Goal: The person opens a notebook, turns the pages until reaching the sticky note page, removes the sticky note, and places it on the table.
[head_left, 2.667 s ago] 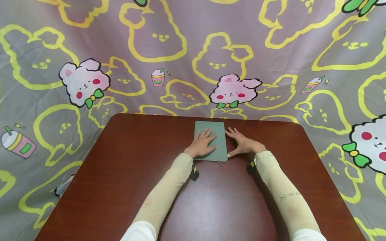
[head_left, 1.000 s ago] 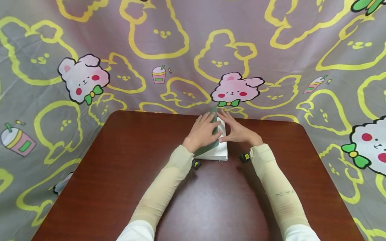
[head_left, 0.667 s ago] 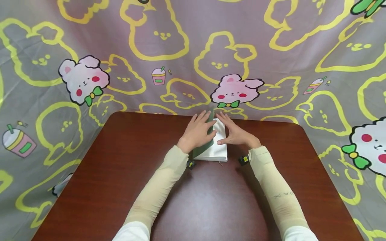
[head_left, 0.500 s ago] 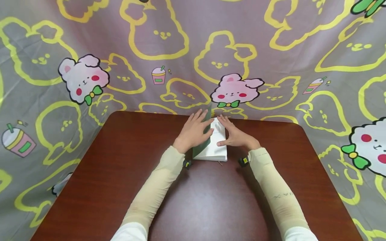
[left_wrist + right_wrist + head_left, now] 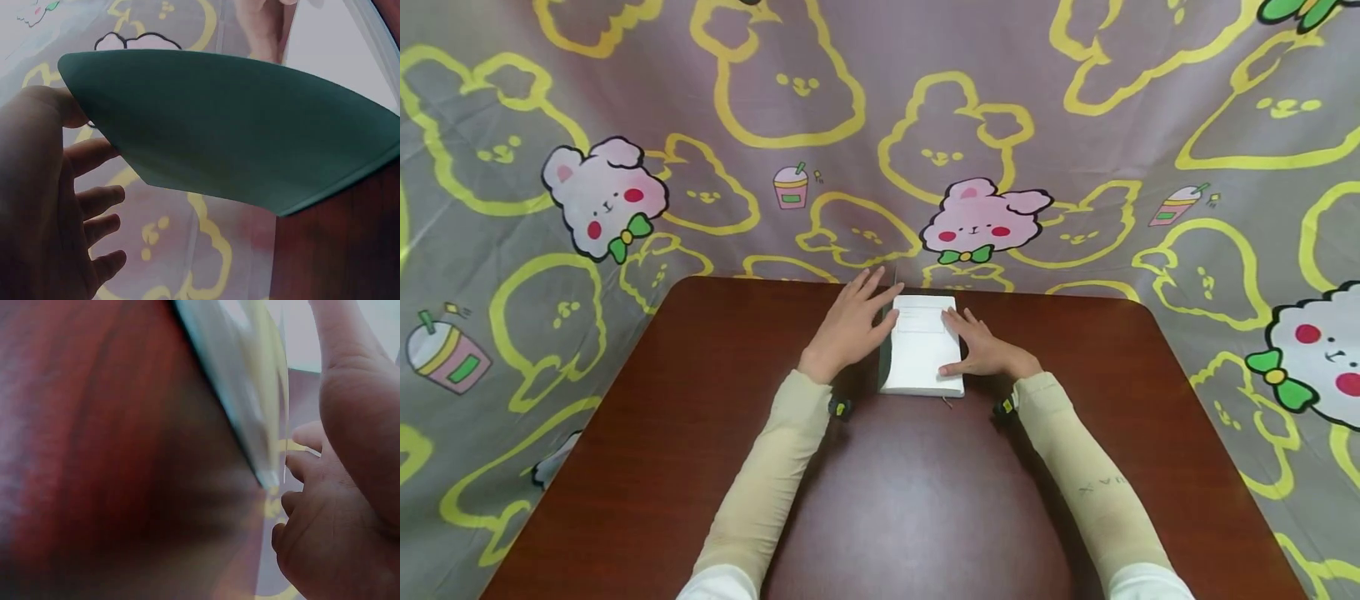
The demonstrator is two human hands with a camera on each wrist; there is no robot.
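A notebook (image 5: 921, 358) lies on the table with its dark green cover (image 5: 219, 125) raised at the left side, so that a white page with faint printed lines faces up. My left hand (image 5: 844, 329) is at that cover, its thumb and index fingertips right at the free edge and the other fingers spread apart. In the left wrist view the cover bows between its spine and the hand. On the right, my right hand (image 5: 988, 350) rests at the page's edge with thumb and fingertips over the paper, fingers spread. A thin ribbon (image 5: 947, 402) pokes out at the bottom.
The dark reddish-brown table (image 5: 715, 392) has rounded far corners. Close behind the notebook hangs a patterned cloth (image 5: 850, 125) with yellow outlines and rabbit faces, which runs along both sides too. A small black camera (image 5: 840, 408) sits on the left wrist.
At first the notebook was closed under my left hand. That hand has moved left with the cover, swinging it up and leftward and baring the page. My right hand has come onto the page.
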